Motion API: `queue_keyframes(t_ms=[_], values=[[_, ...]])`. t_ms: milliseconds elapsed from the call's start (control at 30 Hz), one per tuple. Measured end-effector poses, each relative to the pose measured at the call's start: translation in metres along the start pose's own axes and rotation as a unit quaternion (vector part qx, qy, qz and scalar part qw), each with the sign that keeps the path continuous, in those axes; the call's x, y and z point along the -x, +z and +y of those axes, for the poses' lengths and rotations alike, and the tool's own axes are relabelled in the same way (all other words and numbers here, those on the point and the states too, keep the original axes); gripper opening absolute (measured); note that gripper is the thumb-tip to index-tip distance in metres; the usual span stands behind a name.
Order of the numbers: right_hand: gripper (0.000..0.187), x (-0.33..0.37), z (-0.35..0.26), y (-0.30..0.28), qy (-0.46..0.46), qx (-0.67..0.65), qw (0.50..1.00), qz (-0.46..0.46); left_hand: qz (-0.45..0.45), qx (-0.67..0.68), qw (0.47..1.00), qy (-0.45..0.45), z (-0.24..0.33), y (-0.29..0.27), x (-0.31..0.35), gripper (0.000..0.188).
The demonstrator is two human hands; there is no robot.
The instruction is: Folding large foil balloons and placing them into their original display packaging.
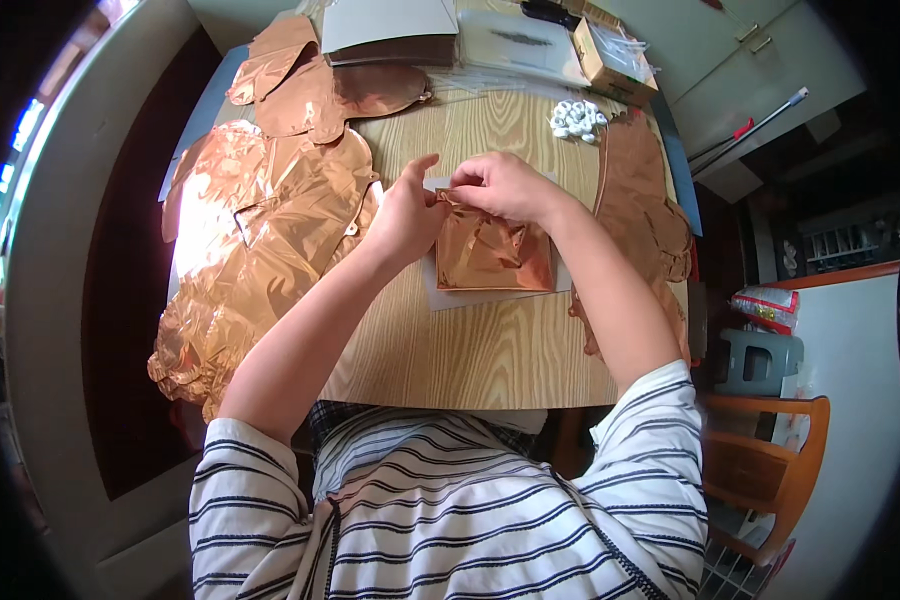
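A folded copper foil balloon (492, 255) lies flat on a white sheet (450, 297) in the middle of the wooden table (470, 350). My left hand (408, 212) pinches its upper left corner. My right hand (505, 186) grips the top edge right beside it, fingers curled over the foil. Both hands meet at that corner.
A big heap of copper foil balloons (255, 250) covers the table's left side, with more (315, 85) at the back and another pile (650, 215) on the right. Small white pieces (578, 119), a cardboard box (615, 60) and clear bags (515, 45) sit at the back. A wooden chair (770, 470) stands at the right.
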State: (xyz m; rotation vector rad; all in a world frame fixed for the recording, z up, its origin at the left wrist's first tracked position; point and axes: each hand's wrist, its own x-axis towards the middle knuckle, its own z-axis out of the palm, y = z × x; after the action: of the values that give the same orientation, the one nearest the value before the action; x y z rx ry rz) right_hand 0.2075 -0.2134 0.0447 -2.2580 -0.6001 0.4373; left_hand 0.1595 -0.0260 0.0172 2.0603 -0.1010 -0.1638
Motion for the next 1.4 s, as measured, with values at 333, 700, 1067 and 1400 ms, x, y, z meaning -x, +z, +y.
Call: queue_keyframes(t_ms=[333,700,1067,1400], values=[[0.018,-0.024,0.011,0.011,0.017,-0.211,0.976,-0.058,0.004,0.039,0.999,-0.018,0.005,-0.007,0.005,0.066],[0.009,-0.028,0.010,0.007,-0.003,-0.256,0.964,-0.069,-0.024,0.028,0.998,-0.058,0.012,-0.005,0.034,0.063],[0.009,-0.028,0.009,0.010,0.017,-0.237,0.968,-0.077,-0.032,0.039,0.997,-0.051,0.003,-0.002,0.039,0.063],[0.019,-0.007,0.016,-0.017,0.084,-0.210,0.968,-0.109,-0.044,0.058,0.996,-0.050,0.008,-0.006,0.045,0.070]])
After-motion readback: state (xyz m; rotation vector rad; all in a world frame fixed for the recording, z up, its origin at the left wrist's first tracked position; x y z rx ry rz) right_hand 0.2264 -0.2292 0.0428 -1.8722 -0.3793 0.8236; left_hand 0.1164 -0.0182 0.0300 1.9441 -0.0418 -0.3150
